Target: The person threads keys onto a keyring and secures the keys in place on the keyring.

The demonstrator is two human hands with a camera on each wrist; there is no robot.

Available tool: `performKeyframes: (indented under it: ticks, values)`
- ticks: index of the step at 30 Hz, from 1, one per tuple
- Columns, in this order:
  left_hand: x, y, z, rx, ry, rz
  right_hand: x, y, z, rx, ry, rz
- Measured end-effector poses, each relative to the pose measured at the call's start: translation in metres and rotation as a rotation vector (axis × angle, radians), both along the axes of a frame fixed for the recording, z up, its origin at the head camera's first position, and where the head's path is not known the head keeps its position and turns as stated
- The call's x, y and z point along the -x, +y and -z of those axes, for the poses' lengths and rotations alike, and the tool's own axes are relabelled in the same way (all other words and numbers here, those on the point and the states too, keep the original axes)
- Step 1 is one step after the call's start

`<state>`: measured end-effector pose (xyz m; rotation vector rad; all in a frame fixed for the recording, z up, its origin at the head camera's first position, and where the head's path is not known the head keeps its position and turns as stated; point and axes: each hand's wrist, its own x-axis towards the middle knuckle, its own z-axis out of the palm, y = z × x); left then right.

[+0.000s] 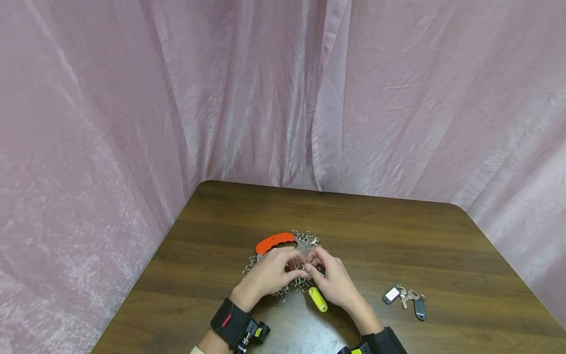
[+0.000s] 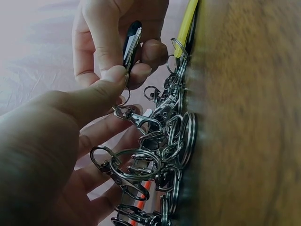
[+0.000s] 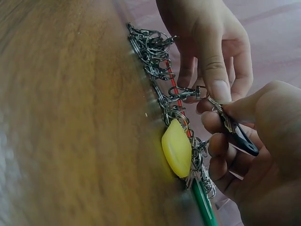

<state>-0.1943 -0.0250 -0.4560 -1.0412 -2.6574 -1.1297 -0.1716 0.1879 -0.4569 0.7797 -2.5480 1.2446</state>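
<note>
An orange-handled metal ring holder (image 1: 274,242) lies on the table with many snap hooks and split rings around its edge. My left hand (image 1: 271,273) pinches a small split ring (image 3: 214,100) between thumb and finger, beside a snap hook (image 3: 186,93) on the holder. Close against it, my right hand (image 1: 333,281) pinches a key (image 3: 227,120) with a black key tag (image 3: 245,141) along it. Both thumb tips meet near that ring. A yellow key tag (image 1: 318,299) hangs from the holder's near side, and a green tag (image 3: 203,202) shows beside it in the right wrist view.
To the right on the wooden table (image 1: 221,211) lie two dark key tags, one with a white label (image 1: 391,294) and one plain (image 1: 420,308), with keys between them. Pink curtains (image 1: 265,98) hang behind the table's far edge. Both wrists wear black camera straps (image 1: 231,322).
</note>
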Motion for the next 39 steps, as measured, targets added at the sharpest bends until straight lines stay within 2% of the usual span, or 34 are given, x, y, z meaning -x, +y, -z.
performKeyframes:
  ticks: [5,12,19,30,34,39]
  values:
    - [0.0003,0.0002,-0.0002,-0.009,-0.007,0.009,0.0002,-0.0001,0.0002,0.001,0.017,0.003]
    - [-0.0015,0.0,-0.0007,0.012,0.06,0.012,0.0007,0.0002,0.0014,0.004,-0.016,-0.021]
    - [-0.0021,-0.0009,-0.0013,0.016,0.072,0.011,0.0006,0.0003,0.0011,-0.004,-0.034,-0.038]
    - [-0.0003,0.0014,-0.0006,0.0,-0.036,-0.014,0.0005,-0.0007,0.0008,-0.015,0.013,0.007]
    - [-0.0004,0.0014,-0.0003,0.006,-0.013,-0.008,0.0001,-0.001,0.0004,-0.002,0.005,0.007]
    - [0.0,0.0009,0.0012,0.026,0.056,0.002,-0.0002,-0.0011,-0.0002,0.001,0.006,-0.012]
